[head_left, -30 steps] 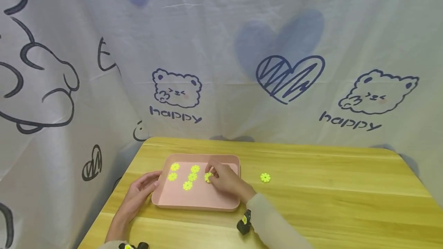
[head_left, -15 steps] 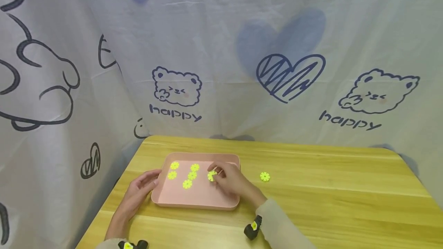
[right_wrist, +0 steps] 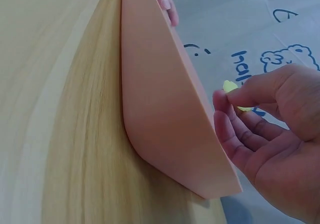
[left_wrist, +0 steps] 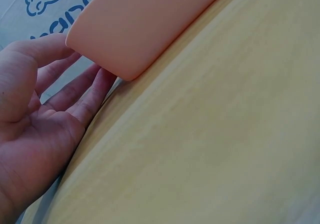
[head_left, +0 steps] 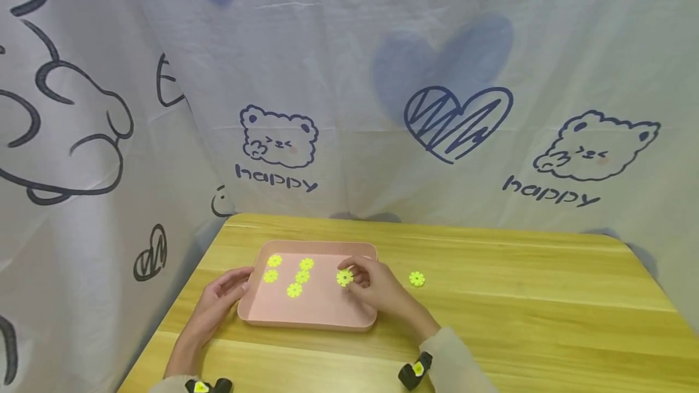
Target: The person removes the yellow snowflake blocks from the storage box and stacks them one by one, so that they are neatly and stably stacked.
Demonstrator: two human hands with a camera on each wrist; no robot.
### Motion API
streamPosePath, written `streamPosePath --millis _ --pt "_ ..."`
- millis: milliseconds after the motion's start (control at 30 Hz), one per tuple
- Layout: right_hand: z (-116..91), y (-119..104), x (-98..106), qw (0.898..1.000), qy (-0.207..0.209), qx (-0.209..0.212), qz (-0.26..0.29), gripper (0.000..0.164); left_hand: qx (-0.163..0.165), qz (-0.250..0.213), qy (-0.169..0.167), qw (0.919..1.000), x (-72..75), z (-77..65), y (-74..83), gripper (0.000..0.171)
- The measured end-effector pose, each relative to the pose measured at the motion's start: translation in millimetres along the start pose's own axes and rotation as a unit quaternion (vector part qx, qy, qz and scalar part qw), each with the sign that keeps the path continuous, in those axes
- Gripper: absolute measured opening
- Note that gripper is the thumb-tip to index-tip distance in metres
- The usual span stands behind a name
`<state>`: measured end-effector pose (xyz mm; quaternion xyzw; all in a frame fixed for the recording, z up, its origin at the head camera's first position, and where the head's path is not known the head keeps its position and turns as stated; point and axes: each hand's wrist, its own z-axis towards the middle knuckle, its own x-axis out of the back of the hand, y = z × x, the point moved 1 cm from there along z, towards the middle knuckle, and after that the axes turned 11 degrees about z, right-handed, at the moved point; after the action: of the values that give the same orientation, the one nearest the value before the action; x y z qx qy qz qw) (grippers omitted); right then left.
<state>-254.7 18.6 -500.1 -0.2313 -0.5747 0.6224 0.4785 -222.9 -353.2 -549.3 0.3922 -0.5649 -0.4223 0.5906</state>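
Pinching a yellow disc [head_left: 341, 279] by its edge in the right hand [head_left: 382, 287], lower center of frame, prob for control, and resting a relaxed left hand [head_left: 217, 301] against the pink tray [head_left: 322, 309], maybe steadying it.

Right hand [head_left: 379, 287] pinches a yellow, flower-edged, flat disc [head_left: 341, 280] over a pink, rectangular, shallow tray [head_left: 322, 311].
The tray lies flat, left hand [head_left: 215, 302] touching its left wall; inside are five matching discs [head_left: 275, 261], two at left, three in a slanted row, perhaps touching; another disc [head_left: 412, 281] lies just right of the tray.
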Motion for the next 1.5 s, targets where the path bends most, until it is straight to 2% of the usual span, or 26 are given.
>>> streamPosePath --millis 233,433,833,1500 --pt "-12 -2 10 1.0 0.01 -0.006 0.022 0.036 -0.012 -0.003 -0.002 0.9999 0.2 0.8 -0.4 0.049" --pt "-19 -6 17 0.999 0.021 -0.003 0.025 0.036 -0.006 0.002 0.003 1.0 -0.2 0.1 0.7 0.05" --pt "-35 -1 39 0.998 0.054 0.04 -0.006 0.037 -0.009 0.002 0.0 1.0 0.9 -1.9 0.0 0.05" --pt "-60 2 73 0.992 0.113 0.029 -0.043 0.04 0.0 -0.002 0.0 1.0 -1.1 -1.2 0.6 0.051"
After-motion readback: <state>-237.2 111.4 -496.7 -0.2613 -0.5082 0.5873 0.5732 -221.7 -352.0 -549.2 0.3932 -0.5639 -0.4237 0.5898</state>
